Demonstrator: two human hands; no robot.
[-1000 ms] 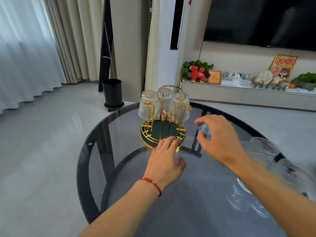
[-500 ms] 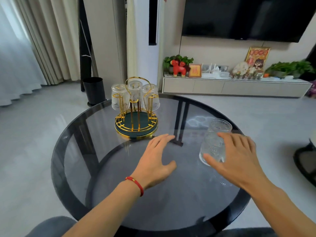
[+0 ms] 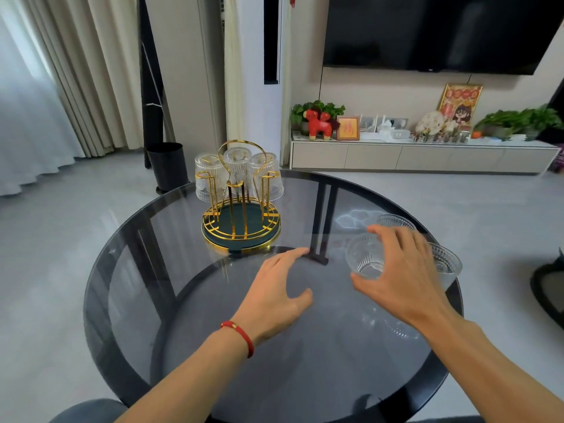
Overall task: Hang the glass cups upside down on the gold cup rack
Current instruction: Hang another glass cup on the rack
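- Three glass cups [image 3: 238,174] hang upside down on the far prongs of the gold cup rack [image 3: 241,215]; near prongs bare.
- Rack stands on the round smoked-glass table [image 3: 189,300], toward its far-left part, on a dark green base with a gold rim.
- Right hand [image 3: 399,274], to the right of the rack and nearer the camera, is curled around a ribbed glass cup [image 3: 364,259]; thumb below, fingers over the top. That cup is tilted, mouth facing left toward the rack. Whether it is clear of the table cannot be told.
- Two more ribbed cups sit to the right of the rack near the table's right edge: one [image 3: 395,221] just beyond the right hand's fingertips, one [image 3: 447,265] partly hidden behind the hand.
- Left hand [image 3: 276,294] lies open, palm down, fingers spread, on or just over the table, in front of the rack; fingertips near the base, not touching it. Holds nothing.
- Red cord bracelet [image 3: 239,335] on the left wrist.
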